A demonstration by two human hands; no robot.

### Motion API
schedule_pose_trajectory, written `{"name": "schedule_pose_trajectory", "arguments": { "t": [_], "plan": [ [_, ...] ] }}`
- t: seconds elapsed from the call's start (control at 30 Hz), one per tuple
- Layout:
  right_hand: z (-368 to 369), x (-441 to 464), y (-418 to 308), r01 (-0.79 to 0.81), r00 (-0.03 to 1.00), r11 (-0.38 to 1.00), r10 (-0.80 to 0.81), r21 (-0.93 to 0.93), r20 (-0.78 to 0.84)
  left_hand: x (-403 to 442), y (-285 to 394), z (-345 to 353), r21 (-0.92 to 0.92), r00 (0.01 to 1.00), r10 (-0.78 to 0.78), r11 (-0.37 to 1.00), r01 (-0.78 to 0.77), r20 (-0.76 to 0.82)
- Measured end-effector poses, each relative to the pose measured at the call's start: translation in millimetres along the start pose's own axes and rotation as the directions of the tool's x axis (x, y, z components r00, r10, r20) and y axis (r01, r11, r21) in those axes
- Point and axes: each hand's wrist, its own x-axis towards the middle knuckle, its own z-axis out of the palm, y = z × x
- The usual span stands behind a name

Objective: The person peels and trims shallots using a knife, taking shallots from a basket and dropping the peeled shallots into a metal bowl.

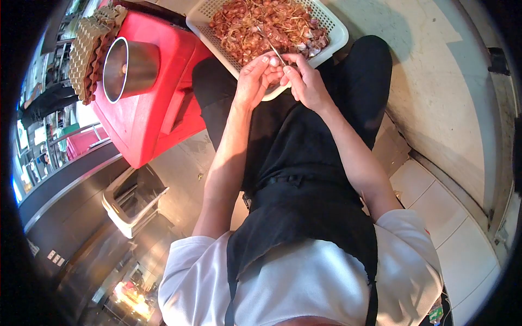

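Over the near edge of a white plastic basket, my two hands meet. My left hand pinches a small pale-pink shallot between thumb and fingers. A small knife is gripped in my right hand, its thin blade pointing up and away beside the shallot. My right fingertips are close to the shallot; whether they touch it is unclear. Reddish shallots and loose dry skins fill the basket, which rests by my knees.
To the left, a red cooler box carries a steel pot with a small item inside. Stacked egg trays stand beside the pot. A white-rimmed bin is on the floor at lower left. A pale wall runs along the right.
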Motion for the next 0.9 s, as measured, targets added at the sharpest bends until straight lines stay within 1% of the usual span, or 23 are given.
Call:
{"name": "schedule_pose_trajectory", "arguments": {
  "t": [0.03,0.13,0.23,0.4,0.53,0.63,0.73,0.83,0.9],
  "plan": [
    [2,0,1,0.068,0.997,0.998,-0.068,0.003,-0.024,0,-2,-3,0.007,1.000,0.004,1.000,-0.004,-0.005],
    [5,1,8,0.184,0.983,0.982,-0.185,-0.050,-0.017,2,-3,-7,0.027,1.000,0.007,1.000,-0.006,-0.017],
    [1,0,11,0.127,0.991,0.983,-0.120,-0.132,0.059,1,-3,-5,0.031,0.999,-0.006,0.999,0.007,-0.032],
    [6,1,14,0.163,0.987,0.977,-0.160,-0.135,0.031,0,-2,-4,-0.002,0.999,-0.009,1.000,0.008,-0.039],
    [11,0,14,0.181,0.984,0.976,-0.180,-0.119,0.017,-1,-2,-3,-0.001,0.997,0.005,1.000,-0.006,-0.082],
    [7,-1,12,0.206,0.978,0.950,-0.206,-0.234,0.028,0,-4,-6,-0.009,0.997,0.008,1.000,-0.009,-0.081],
    [6,1,14,0.220,0.975,0.955,-0.219,-0.198,0.027,1,-4,-8,-0.009,0.998,0.004,1.000,-0.005,-0.069],
    [6,0,13,0.159,0.987,0.963,-0.158,-0.216,0.024,1,-3,-7,-0.004,0.998,-0.004,1.000,0.003,-0.064],
    [7,1,16,0.151,0.989,0.968,-0.150,-0.200,0.021,0,-2,-4,0.007,0.998,-0.005,1.000,0.005,-0.065]
  ]
}}
